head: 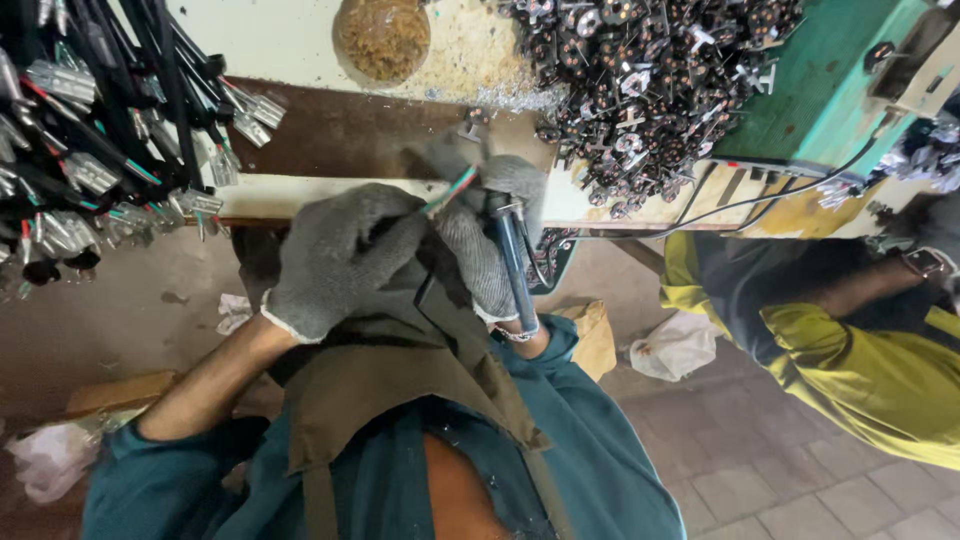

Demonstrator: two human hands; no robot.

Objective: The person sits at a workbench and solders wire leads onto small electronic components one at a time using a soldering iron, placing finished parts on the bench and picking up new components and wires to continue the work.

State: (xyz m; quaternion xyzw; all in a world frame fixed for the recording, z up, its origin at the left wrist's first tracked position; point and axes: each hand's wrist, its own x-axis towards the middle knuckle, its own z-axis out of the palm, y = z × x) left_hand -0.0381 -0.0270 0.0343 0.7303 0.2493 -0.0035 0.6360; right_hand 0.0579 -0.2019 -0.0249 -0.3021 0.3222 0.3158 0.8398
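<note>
Even soft daylight, dim shadow under the bench, wide-angle bending at edges, slight blur

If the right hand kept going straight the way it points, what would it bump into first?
Probably the pile of small dark metal parts on the bench, just up and right of the right hand holding the blue-handled tool. Depth is hard to judge, so it might hit the bench edge first.

This is looking like a small workshop where people are making wire parts. A big bunch of black cables with metal ends (110, 130) is hanging at the far left. A heap of small dark metal pieces (650, 80) is lying on a worn, scratched workbench (330, 185). A green machine (830, 90) is standing at the far right. Another worker in a yellow shirt (860, 370) is sitting close by on the right.
</note>
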